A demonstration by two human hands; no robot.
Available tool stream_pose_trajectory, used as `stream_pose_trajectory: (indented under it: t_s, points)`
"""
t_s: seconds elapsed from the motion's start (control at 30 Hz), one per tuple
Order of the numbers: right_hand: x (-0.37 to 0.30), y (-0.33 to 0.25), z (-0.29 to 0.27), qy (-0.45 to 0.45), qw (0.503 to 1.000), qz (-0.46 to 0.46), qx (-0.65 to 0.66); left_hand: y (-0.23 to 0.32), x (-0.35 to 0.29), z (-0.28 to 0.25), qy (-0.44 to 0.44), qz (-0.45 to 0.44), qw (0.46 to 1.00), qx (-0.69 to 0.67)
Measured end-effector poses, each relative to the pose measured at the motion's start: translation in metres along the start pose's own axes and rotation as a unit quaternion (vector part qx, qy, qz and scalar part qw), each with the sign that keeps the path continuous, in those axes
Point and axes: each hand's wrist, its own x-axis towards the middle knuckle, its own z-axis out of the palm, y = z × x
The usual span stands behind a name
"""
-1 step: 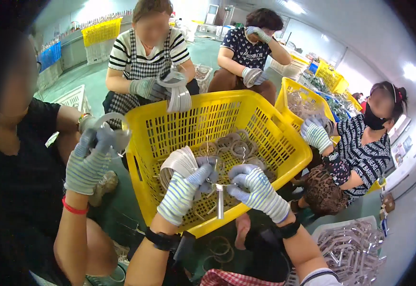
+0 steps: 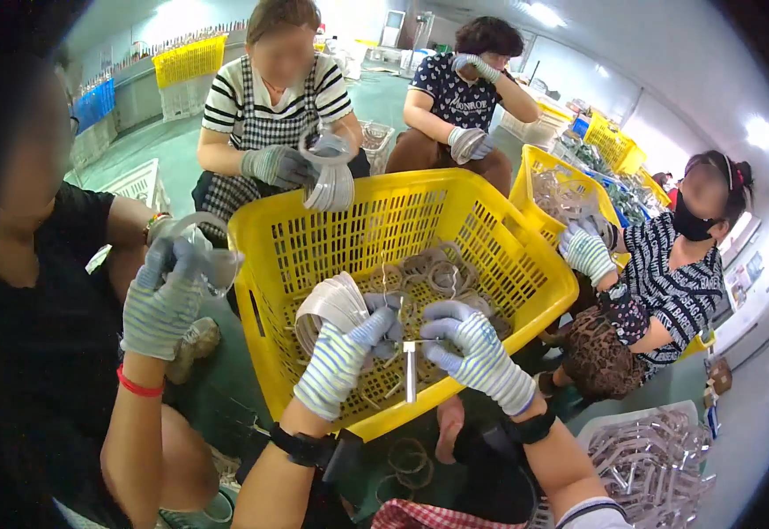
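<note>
My left hand (image 2: 338,360), in a blue-striped work glove, is closed around a fanned bundle of flat, curved whitish bands (image 2: 330,304). Its fingertips meet the left end of a thin crosspiece on a small metal part with a silvery tube (image 2: 411,375) hanging down. At the other end of that crosspiece, the fingers of my right hand (image 2: 477,351), gloved alike, are pinched together. Thin wavy strips (image 2: 384,273) stick up near my left fingers. Both hands are over the near side of a large yellow basket (image 2: 265,353), where loose rings (image 2: 442,275) lie.
Co-workers sit around the basket; a striped-gloved hand (image 2: 162,309) at the left lifts clear curved bands. Another person holds a white bundle (image 2: 330,187) above the far rim. A second yellow basket (image 2: 569,181) stands to the right, and a white crate (image 2: 591,428) of metal-and-band pieces sits at lower right.
The hanging tube and my hands have shifted only slightly. Across the basket, a co-worker's white bundle has changed its angle. The clear bands in the hand at left have also turned a little.
</note>
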Motion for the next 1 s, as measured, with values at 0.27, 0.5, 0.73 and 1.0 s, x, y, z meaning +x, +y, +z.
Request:
stream_pose_trajectory:
  t_s: [0.27,0.5,0.73,1.0]
  points:
    - [-0.006,-0.012,0.015,0.153,0.977,0.143,0.044,-0.004,-0.004,0.011,0.029,0.072,0.997,-0.025]
    - [-0.014,-0.008,0.033,0.019,0.812,0.28,0.512,-0.005,-0.016,0.029,0.018,0.115,0.992,0.044]
    - [-0.015,-0.01,0.02,0.176,0.802,0.266,0.504,-0.013,-0.018,0.014,-0.113,0.047,0.981,0.152]
    - [-0.018,-0.01,0.016,0.096,0.806,0.281,0.512,-0.033,-0.01,0.017,-0.202,0.178,0.938,0.217]
